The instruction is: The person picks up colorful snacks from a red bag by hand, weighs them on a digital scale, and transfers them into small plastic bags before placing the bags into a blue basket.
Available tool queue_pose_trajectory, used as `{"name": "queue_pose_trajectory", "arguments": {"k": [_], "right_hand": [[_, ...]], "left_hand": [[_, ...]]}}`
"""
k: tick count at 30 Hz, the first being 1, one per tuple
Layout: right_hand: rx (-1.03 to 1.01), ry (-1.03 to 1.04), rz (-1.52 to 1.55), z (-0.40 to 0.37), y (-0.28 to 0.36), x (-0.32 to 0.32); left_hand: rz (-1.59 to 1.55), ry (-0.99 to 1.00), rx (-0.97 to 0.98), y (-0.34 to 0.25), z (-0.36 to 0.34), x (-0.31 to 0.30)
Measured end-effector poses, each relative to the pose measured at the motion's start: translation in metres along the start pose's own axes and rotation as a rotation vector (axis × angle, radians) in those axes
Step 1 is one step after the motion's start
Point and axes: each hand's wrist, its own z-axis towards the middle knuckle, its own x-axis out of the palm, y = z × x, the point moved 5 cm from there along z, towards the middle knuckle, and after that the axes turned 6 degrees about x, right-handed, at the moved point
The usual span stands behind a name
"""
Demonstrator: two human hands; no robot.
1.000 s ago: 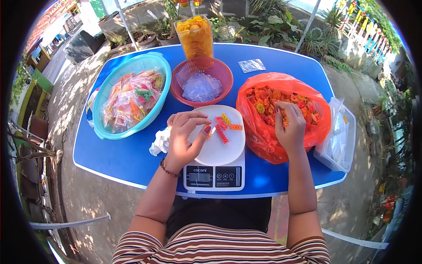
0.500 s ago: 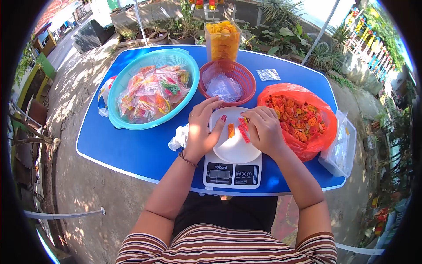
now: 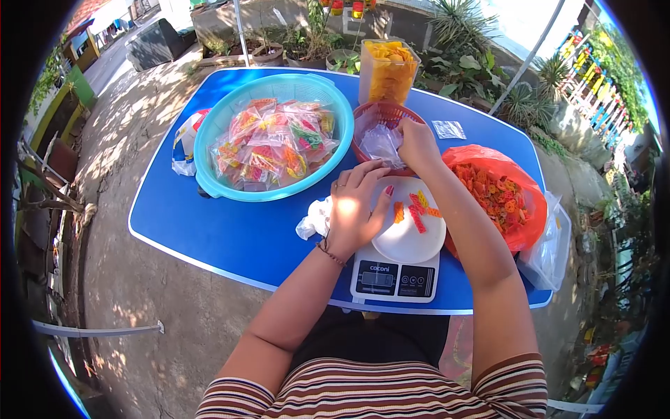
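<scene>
My left hand (image 3: 354, 213) rests at the left rim of a white plate (image 3: 398, 244), fingers spread and holding nothing. Several red, yellow and orange crinkled snack pieces (image 3: 419, 213) lie on that plate, which sits on a white digital kitchen scale (image 3: 427, 292). My right hand (image 3: 419, 146) reaches into a red plastic basket (image 3: 359, 126) of clear plastic bags (image 3: 382, 144). Its fingers are curled against the bags; the fingertips are partly hidden.
Left stands a turquoise basin (image 3: 206, 164) of filled snack packets (image 3: 269, 146). A clear container of yellow chips (image 3: 389, 73) is at the back. Right are a red bag of loose snacks (image 3: 492, 195) and a clear plastic box (image 3: 555, 251). Crumpled white plastic (image 3: 314, 220) lies beside my left hand.
My right hand has moved from the plate up into the red basket. More snack pieces now lie on the plate. My left hand stays by the plate's rim. The view has shifted left.
</scene>
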Motion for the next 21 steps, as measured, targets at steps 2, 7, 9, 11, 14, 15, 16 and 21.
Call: {"name": "queue_pose_trajectory", "arguments": {"k": [2,7,9,11,14,15,16,21], "right_hand": [[0.077,-0.035,0.143,-0.009,0.006,-0.024],[-0.407,-0.283,0.312,-0.058,0.029,-0.068],[-0.634,-0.375,0.251,-0.095,0.047,-0.087],[-0.717,-0.412,0.181,-0.124,0.054,-0.090],[-0.700,-0.475,0.246,-0.139,0.044,-0.095],[-0.630,-0.510,0.317,-0.140,0.037,-0.095],[-0.557,-0.547,0.388,-0.141,0.029,-0.094],[-0.357,-0.454,0.437,-0.152,-0.016,-0.071]], "left_hand": [[0.004,0.001,-0.003,0.000,-0.001,0.000],[0.013,-0.168,0.064,-0.009,0.003,-0.012],[0.047,-0.266,0.146,-0.011,0.004,-0.018],[-0.012,-0.386,0.135,-0.022,0.006,-0.023],[0.111,-0.043,0.224,-0.015,-0.003,-0.011],[0.036,-0.111,0.158,-0.019,-0.001,-0.011],[-0.002,-0.114,0.142,-0.020,-0.003,-0.012],[-0.149,-0.172,0.055,-0.014,-0.002,-0.019]]}}
